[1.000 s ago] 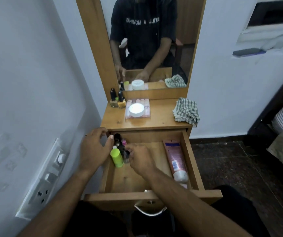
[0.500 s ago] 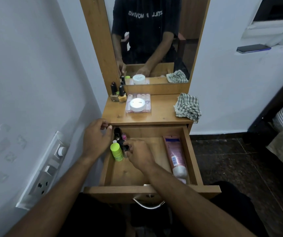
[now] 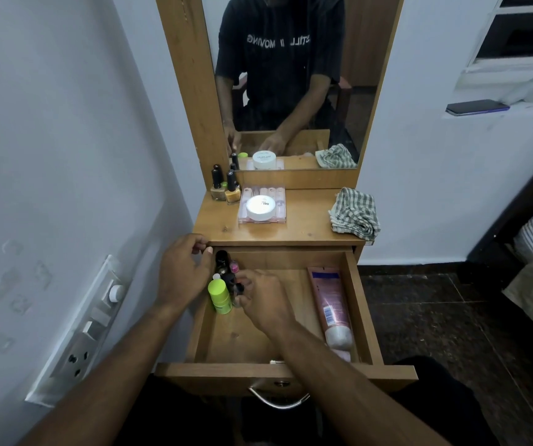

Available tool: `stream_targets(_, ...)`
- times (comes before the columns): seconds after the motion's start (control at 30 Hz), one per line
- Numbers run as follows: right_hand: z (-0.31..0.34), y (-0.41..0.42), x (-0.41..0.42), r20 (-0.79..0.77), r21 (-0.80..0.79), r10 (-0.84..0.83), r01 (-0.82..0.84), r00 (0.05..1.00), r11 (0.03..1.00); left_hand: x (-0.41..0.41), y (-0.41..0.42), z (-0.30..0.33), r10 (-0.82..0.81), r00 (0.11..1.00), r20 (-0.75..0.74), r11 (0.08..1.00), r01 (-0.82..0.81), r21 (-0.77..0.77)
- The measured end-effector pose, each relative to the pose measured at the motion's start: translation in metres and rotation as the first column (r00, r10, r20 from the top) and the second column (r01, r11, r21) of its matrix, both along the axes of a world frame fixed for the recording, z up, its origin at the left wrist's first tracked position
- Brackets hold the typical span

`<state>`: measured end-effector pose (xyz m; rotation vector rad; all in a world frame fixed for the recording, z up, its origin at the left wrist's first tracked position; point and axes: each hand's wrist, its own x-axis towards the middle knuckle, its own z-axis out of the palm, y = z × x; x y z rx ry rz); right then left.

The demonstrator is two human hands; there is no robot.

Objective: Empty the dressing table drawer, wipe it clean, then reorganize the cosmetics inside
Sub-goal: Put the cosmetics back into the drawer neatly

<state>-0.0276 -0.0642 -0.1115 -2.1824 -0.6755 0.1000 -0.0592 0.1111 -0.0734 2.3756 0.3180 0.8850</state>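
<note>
The wooden drawer [image 3: 360,304] is pulled out. In its back left corner stands a cluster of cosmetics: a lime green bottle [image 3: 219,294], a black-capped bottle [image 3: 222,259] and a small pink-capped bottle [image 3: 234,267]. My right hand [image 3: 263,300] reaches in from the right and pinches a small dark bottle [image 3: 237,288] beside the green one. My left hand [image 3: 184,272] curls around the cluster's left side, thumb near the black cap, gripping nothing that I can see. A pink tube [image 3: 328,305] lies along the drawer's right wall.
On the tabletop [image 3: 304,231] stand nail polish bottles [image 3: 225,188], a white jar [image 3: 260,207] on a clear case of tubes [image 3: 279,217], and a checked cloth [image 3: 355,217]. A mirror is behind. A switch board [image 3: 81,329] is on the left wall; a phone [image 3: 476,107] lies on a ledge.
Both hands stay at the bottle cluster; my right hand's fingers have closed in a little on the small dark bottle. The view has shifted slightly.
</note>
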Motion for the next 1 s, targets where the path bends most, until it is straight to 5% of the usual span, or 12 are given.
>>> stream_targets(0.3,0.000,-0.001,-0.001,-0.006,0.016,-0.025,0.025,1.000,1.000,0.001,0.000,-0.001,-0.010,1.000,-0.004,1.000,0.010,0.011)
stream_targets(0.57,0.012,-0.001,-0.004,0.162,0.066,-0.161,0.152,0.974,0.986,0.029,0.013,0.013,0.035,0.999,-0.002,0.999,-0.035,0.013)
stream_targets(1.0,0.118,0.037,0.109,0.301,0.152,-0.235,0.197,0.924,0.969,0.112,0.027,0.071,0.041,0.999,0.026,0.999,-0.041,0.026)
